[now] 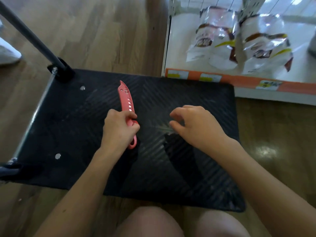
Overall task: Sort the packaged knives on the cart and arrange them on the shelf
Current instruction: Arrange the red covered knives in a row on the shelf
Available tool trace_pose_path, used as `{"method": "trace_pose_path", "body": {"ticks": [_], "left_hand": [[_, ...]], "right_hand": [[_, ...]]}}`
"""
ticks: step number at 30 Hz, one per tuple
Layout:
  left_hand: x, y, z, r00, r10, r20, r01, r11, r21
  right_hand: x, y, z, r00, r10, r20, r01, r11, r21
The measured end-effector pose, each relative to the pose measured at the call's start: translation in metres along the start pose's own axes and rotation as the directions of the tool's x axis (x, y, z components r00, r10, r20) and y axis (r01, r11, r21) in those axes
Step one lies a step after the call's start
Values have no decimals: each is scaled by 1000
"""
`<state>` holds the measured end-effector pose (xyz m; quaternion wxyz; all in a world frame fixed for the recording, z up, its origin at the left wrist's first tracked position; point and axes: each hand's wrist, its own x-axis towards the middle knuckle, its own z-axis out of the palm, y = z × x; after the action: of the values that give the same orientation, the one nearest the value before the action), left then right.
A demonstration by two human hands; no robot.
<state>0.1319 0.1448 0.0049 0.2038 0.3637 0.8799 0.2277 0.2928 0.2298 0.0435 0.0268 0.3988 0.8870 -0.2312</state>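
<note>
The left hand [119,129] grips the handle of a pink knife [125,98], holed blade pointing far over the black cart [188,93]; the right hand [196,124] hovers loosely curled, empty

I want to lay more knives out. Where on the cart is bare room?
Bare cart deck: far right corner by the shelf; left strip between pink knife and handle post; near edge by the knees. Crowded: the middle, under left hand and right hand.
</note>
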Motion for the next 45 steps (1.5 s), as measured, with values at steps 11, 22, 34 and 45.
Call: {"method": "trace_pose_path", "body": {"ticks": [11, 22, 34, 45], "left_hand": [[-113, 241, -262, 946, 317, -67, -324, 933, -156], [-207, 455, -453, 879, 465, -108, -476, 841, -256], [-277, 545, -432, 822, 563, -86, -559, 769, -311], [-259, 619, -410, 692, 721, 0, -704, 676, -217]], "right_hand": [[-113, -87, -324, 986, 131, -108, -116, 984, 134], [-223, -147, -592, 958, 179, -222, -133, 969, 211], [-295, -103, -651, 919, 266, -292, -131, 903, 409], [-273, -61, -705, 884, 403, -237, -163, 741, 652]]}}
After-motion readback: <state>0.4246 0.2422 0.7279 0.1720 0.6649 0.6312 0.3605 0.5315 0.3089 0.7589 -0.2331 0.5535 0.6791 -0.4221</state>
